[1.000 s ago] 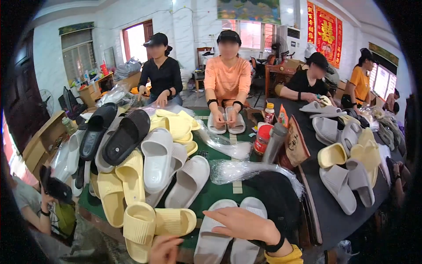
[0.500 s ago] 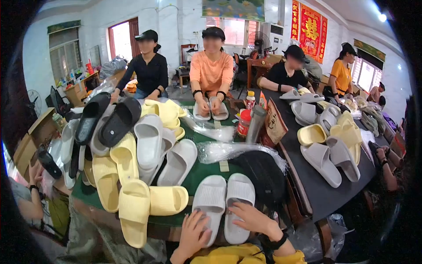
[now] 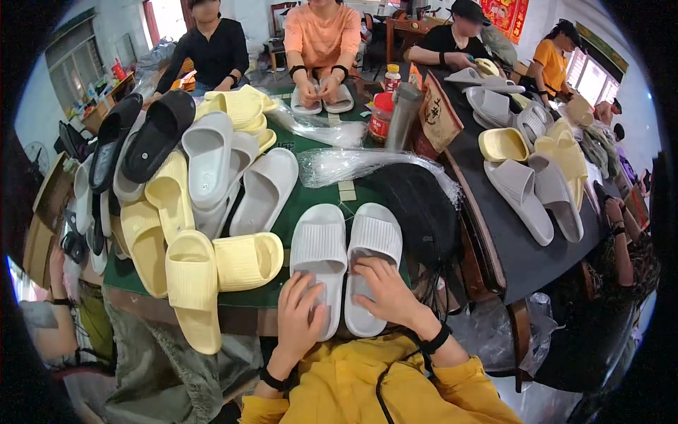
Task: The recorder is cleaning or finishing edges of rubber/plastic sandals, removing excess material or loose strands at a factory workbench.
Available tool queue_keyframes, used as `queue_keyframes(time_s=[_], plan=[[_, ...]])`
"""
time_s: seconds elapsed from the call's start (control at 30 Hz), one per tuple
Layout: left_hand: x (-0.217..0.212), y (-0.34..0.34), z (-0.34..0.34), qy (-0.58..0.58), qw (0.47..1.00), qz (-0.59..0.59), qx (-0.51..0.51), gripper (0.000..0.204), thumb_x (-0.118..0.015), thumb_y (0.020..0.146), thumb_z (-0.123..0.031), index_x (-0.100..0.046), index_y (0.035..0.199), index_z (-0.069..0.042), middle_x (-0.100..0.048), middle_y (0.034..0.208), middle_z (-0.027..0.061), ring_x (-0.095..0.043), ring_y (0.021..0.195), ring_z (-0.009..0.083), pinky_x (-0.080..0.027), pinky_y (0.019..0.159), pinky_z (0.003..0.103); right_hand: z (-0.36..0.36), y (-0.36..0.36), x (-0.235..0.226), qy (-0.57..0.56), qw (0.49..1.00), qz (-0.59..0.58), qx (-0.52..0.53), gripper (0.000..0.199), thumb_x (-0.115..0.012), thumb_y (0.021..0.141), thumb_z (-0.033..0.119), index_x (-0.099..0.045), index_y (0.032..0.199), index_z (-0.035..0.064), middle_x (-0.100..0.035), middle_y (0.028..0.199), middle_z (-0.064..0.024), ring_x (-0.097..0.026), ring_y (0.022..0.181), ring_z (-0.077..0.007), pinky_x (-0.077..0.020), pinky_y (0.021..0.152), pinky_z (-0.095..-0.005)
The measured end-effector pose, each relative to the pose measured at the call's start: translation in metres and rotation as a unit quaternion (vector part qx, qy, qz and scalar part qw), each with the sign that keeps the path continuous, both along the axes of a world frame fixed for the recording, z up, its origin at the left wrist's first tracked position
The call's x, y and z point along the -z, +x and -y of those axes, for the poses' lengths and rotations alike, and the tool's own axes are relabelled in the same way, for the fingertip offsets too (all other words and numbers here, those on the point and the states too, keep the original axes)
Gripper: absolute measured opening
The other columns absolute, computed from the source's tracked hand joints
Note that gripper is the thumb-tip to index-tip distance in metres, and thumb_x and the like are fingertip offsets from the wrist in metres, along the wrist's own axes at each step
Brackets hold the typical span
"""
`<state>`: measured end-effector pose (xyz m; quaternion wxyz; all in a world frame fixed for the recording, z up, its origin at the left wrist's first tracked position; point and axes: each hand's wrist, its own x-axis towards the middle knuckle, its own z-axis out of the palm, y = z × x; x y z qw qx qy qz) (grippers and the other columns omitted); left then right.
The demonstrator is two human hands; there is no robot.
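Observation:
A pair of light grey slide slippers lies side by side in front of me, toes pointing away: the left slipper (image 3: 318,237) and the right slipper (image 3: 375,237). My left hand (image 3: 299,311) rests on the left slipper's inner sole and edge, its fingers apart and slightly bent. On the right slipper, my right hand (image 3: 387,290) lies with loosely curled fingers just behind the ribbed strap; some fingertips are hard to see. Neither hand is wrapped round a slipper. To the left is a heap of yellow slippers (image 3: 192,283), grey slippers (image 3: 265,189) and black slippers (image 3: 159,134).
Clear plastic bags (image 3: 353,166) and a black bag (image 3: 417,212) lie beyond the pair. A red-lidded jar (image 3: 381,116), a metal flask (image 3: 405,116) and a brown packet (image 3: 438,116) stand farther back. More slippers cover the dark right-hand table (image 3: 494,261). Several people sit or stand around.
My view has tilted downward, so the tables sit higher in the picture and more of my yellow clothing shows. Both hands remain on the grey pair, with my right fingers slightly farther from the strap.

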<state>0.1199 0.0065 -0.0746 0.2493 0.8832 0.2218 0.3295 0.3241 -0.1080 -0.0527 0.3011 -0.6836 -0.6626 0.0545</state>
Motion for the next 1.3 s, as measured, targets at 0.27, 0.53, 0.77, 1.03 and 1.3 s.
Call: queue_keyframes(time_s=[0.27, 0.53, 0.77, 1.03, 1.3], plan=[[0.011, 0.005, 0.010, 0.030, 0.999, 0.011, -0.003, 0.036, -0.065, 0.084, -0.016, -0.065, 0.118, -0.004, -0.053, 0.133, 0.0171, -0.042, 0.130, 0.0416, -0.036, 0.108, 0.052, 0.010, -0.003, 0.000, -0.002, 1.000, -0.009, -0.015, 0.055, -0.075, 0.080, 0.018, -0.050, 0.126, 0.0021, -0.049, 0.129, -0.0170, -0.046, 0.122, -0.0366, -0.0389, 0.102, -0.0445], [0.013, 0.001, 0.007, 0.022, 0.999, 0.028, -0.009, 0.035, -0.066, 0.084, -0.017, -0.065, 0.117, -0.004, -0.054, 0.132, 0.0149, -0.042, 0.130, 0.0404, -0.036, 0.108, 0.051, 0.001, -0.014, 0.008, 0.023, 0.999, 0.008, 0.039, 0.044, -0.074, 0.079, 0.017, -0.055, 0.116, 0.0028, -0.054, 0.122, -0.0151, -0.050, 0.114, -0.0357, -0.0400, 0.095, -0.0447], [0.008, 0.004, 0.004, 0.037, 0.998, 0.040, -0.012, 0.032, -0.065, 0.086, -0.018, -0.066, 0.116, -0.007, -0.057, 0.131, 0.0132, -0.043, 0.131, 0.0383, -0.036, 0.109, 0.050, -0.009, -0.023, 0.016, 0.061, 0.994, 0.038, 0.080, 0.031, -0.072, 0.080, 0.014, -0.055, 0.104, 0.0056, -0.056, 0.119, -0.0141, -0.052, 0.111, -0.0357, -0.0398, 0.093, -0.0458], [0.013, 0.000, 0.009, 0.029, 0.999, 0.045, 0.001, 0.032, -0.063, 0.086, -0.015, -0.066, 0.117, -0.008, -0.056, 0.131, 0.0127, -0.042, 0.133, 0.0368, -0.034, 0.111, 0.049, -0.004, -0.025, 0.018, 0.050, 0.992, 0.033, 0.113, 0.033, -0.074, 0.079, 0.018, -0.056, 0.104, 0.0064, -0.057, 0.119, -0.0144, -0.053, 0.110, -0.0358, -0.0403, 0.092, -0.0455], [-0.016, -0.057, 0.010, 0.028, 0.989, 0.107, -0.096, 0.033, -0.066, 0.081, -0.002, -0.062, 0.114, -0.003, -0.055, 0.122, 0.0172, -0.052, 0.117, 0.0382, -0.044, 0.099, 0.046, -0.004, -0.027, 0.019, 0.054, 0.992, 0.030, 0.111, 0.034, -0.074, 0.077, 0.018, -0.056, 0.103, 0.0067, -0.057, 0.119, -0.0143, -0.053, 0.109, -0.0351, -0.0406, 0.090, -0.0451]])
